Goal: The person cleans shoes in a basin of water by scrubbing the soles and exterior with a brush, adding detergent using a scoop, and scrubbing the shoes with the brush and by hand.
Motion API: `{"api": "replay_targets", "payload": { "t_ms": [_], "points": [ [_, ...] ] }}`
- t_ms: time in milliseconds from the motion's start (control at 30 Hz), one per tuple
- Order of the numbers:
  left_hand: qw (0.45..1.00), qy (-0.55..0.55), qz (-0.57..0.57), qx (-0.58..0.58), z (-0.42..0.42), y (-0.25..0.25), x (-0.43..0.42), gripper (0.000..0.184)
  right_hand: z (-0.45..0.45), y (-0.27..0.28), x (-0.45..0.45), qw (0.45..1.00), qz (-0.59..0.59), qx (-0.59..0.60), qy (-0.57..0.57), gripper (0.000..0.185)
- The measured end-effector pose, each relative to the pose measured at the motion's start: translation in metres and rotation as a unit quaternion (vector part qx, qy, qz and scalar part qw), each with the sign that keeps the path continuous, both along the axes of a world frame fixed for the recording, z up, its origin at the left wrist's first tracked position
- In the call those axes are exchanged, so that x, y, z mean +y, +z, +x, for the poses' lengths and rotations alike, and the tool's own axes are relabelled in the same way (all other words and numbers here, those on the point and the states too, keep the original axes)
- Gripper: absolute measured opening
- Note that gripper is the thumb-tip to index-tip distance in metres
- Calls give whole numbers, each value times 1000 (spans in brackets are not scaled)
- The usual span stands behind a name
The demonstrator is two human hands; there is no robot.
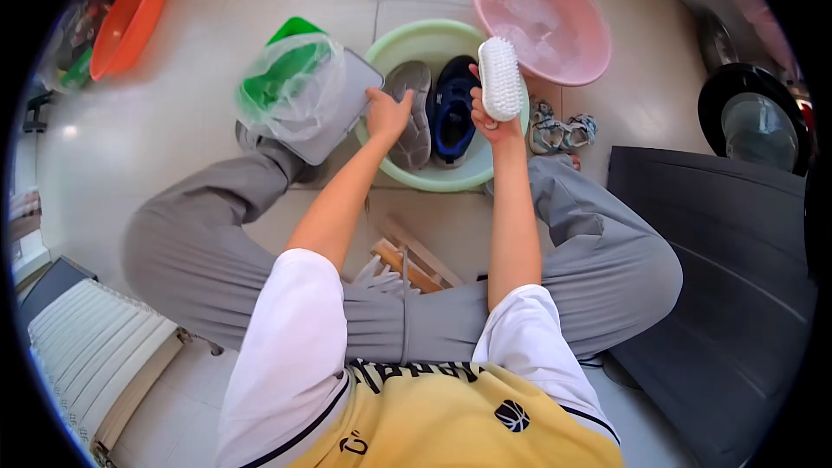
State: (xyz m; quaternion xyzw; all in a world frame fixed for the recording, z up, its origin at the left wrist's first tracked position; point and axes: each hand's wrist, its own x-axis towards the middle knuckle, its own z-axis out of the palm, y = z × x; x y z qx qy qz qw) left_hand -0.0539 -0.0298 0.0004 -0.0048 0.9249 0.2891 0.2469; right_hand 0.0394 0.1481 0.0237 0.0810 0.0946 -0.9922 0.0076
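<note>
A white scrubbing brush [500, 78] is in my right hand [492, 117], its bristles facing up toward me. It is over the right side of a pale green basin [400, 38]. Inside the basin lie two shoes side by side: one shows its grey sole [411, 113], the other is a dark blue shoe [454, 121] with its opening up. My left hand [389, 114] is at the basin's left rim, thumb and fingers apart, next to the grey lid [342, 113] of a green bin [286, 78] lined with a clear plastic bag. Whether the fingertips touch the lid I cannot tell.
Behind the green basin, to the right, stands a pink basin [555, 43] with sudsy water. Patterned sandals [562, 130] are by my right foot. An orange basin [126, 24] is at far left, a dark panel [711, 251] at right, a wooden stool [416, 264] beneath me.
</note>
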Motion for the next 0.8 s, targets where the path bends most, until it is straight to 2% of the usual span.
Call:
{"api": "replay_targets", "payload": {
  "t_ms": [67,100,133,200,233,267,333,367,400,467,600,667,700,800],
  "points": [
    [989,23,83,119,3,-6,-8,67,-4,-7,-1,1000,18,-20,-2,46],
    [982,10,87,165,11,-16,-6,66,-2,-11,2,1000,8,-12,-1,46],
    [983,11,86,160,19,-21,-8,66,1,-13,3,999,-27,23,4,47],
    [970,-53,74,226,36,-26,-14,69,7,-16,-4,993,-101,56,-4,47],
    [979,-32,52,195,38,-31,-13,73,7,-18,-3,994,-99,52,-9,47],
    [995,23,76,62,34,-36,-11,85,8,-20,-4,994,-105,38,-11,47],
    [994,5,76,-77,9,-39,-7,97,11,-23,-3,997,-81,9,-11,47],
    [978,70,160,-113,-2,-59,-7,97,12,-22,-1,998,-69,3,-8,48],
    [938,80,227,-250,-20,-60,-8,86,11,-20,0,998,-57,0,-3,49],
    [894,64,288,-337,-30,-70,-4,71,12,-15,3,999,-49,-2,1,50],
    [865,115,359,-330,-20,-64,-12,60,17,-11,5,999,-14,-35,-6,55],
    [847,135,415,-305,-16,-50,-10,49,21,-8,5,999,-17,-35,-9,55],
    [817,143,455,-326,-16,-42,-9,44,22,-7,5,999,-21,-33,-10,55],
    [814,120,468,-321,-17,-18,0,44,25,-8,7,999,4,-43,-8,55]
  ]
}}
